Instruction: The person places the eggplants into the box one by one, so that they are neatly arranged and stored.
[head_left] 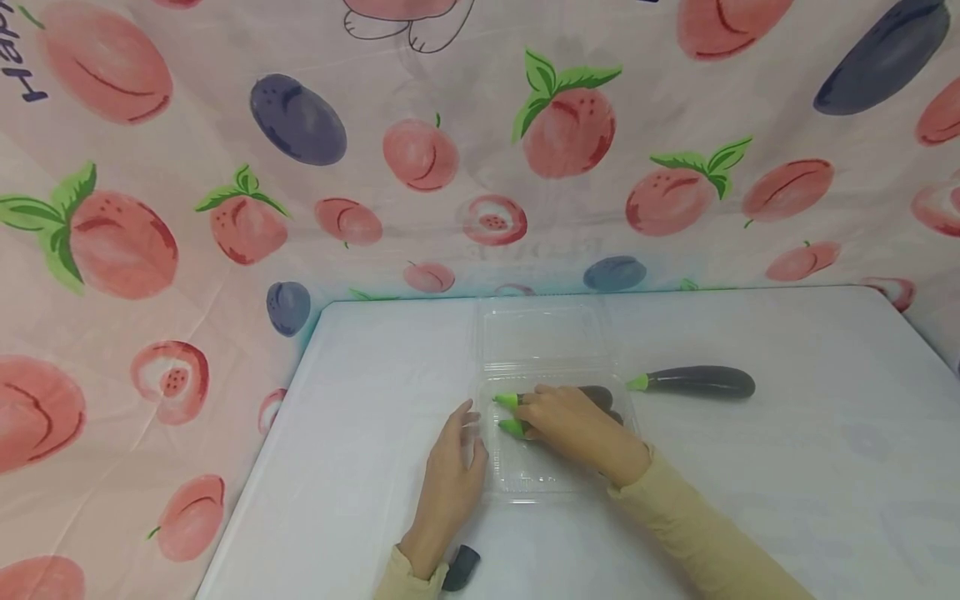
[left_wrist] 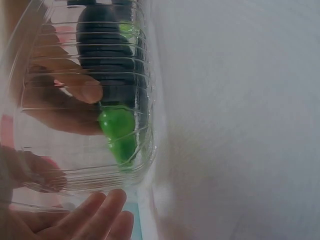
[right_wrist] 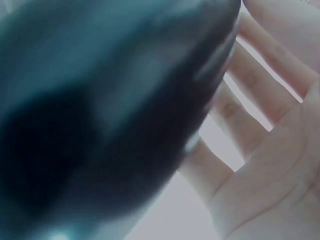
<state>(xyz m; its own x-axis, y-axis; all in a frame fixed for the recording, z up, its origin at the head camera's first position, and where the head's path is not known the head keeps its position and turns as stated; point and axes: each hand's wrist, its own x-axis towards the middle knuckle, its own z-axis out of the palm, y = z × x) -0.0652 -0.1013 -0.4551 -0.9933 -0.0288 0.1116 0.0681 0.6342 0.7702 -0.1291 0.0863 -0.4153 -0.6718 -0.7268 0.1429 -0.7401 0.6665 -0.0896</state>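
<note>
An open clear plastic clamshell box (head_left: 525, 479) lies on the table with two dark eggplants with green stems in it. Over its base, my right hand (head_left: 566, 423) grips the nearer eggplant (head_left: 512, 429), which lies alongside the farther eggplant (head_left: 597, 395). The held one's dark body (right_wrist: 115, 110) fills much of the right wrist view, with the fingers curving behind it. At the box's left side is my left hand (head_left: 453, 475), fingers loosely extended by the wall and holding nothing. A third eggplant (head_left: 705, 381) rests on the table, right of the box.
The box's lid (head_left: 542, 333) is folded back toward the far table edge. A white cover lies over the table (head_left: 375, 383). Behind and to the left hangs a fruit-print cloth (head_left: 375, 100). A black device (head_left: 461, 568) sits by the left wrist.
</note>
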